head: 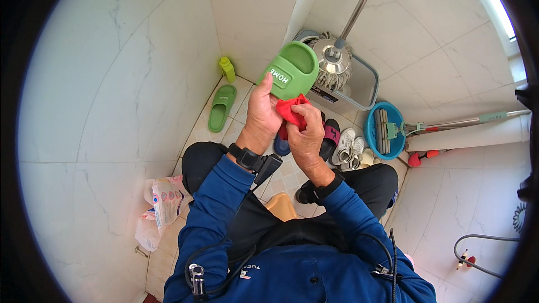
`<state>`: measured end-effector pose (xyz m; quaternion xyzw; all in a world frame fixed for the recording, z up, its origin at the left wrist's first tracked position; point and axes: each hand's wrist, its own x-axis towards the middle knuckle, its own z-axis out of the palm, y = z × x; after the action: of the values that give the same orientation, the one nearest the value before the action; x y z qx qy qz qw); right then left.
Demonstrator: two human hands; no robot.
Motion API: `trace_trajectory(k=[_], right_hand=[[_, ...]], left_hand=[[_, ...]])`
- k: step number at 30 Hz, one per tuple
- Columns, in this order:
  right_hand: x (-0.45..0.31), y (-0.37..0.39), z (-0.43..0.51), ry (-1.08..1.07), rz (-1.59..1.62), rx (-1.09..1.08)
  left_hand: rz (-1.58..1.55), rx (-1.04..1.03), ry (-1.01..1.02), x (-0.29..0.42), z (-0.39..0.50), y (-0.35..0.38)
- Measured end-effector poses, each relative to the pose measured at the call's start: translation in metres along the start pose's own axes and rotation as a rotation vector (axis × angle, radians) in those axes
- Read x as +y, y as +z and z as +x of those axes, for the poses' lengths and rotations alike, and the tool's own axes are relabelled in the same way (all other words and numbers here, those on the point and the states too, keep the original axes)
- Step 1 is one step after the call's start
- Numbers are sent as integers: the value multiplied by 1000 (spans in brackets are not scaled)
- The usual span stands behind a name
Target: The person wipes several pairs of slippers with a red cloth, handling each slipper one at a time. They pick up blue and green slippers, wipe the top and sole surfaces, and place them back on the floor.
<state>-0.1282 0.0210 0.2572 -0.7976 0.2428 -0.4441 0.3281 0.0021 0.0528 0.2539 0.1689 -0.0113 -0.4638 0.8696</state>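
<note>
My left hand grips a green plastic slide slipper by its near part, thumb on the strap that bears raised white letters. A red cloth is pinched in my right hand, close against the slipper's near edge. The fingers of my left hand behind the slipper are hidden. A matching green slipper lies on the tiled floor by the left wall, with a yellow-green bottle standing beyond it.
Before me stand a grey mop bucket with a string mop, and a blue basin holding a sponge mop head. Black-and-pink slippers and white sneakers sit nearby. A plastic package lies at left.
</note>
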Motion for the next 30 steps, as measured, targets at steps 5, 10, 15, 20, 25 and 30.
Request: trace_trajectory(k=[5,10,15,20,25,30], right_hand=[[8,7,-16,281,167,-42],[16,14,-23,534,441,-65],[15,20,-38,678,443,-237],[18,10,-36,853,578,-266],[28,5,-25,933,598,-291],[39,11,-25,1185,946,-154]], left_hand=[[-49,-34,65,9,0,4],[-172,-54,99,17,1,8],[-137,-53,112,20,-2,11],[-355,-191,58,22,-4,13],[-336,-274,58,24,-8,18],[-414,-245,17,25,-11,22]])
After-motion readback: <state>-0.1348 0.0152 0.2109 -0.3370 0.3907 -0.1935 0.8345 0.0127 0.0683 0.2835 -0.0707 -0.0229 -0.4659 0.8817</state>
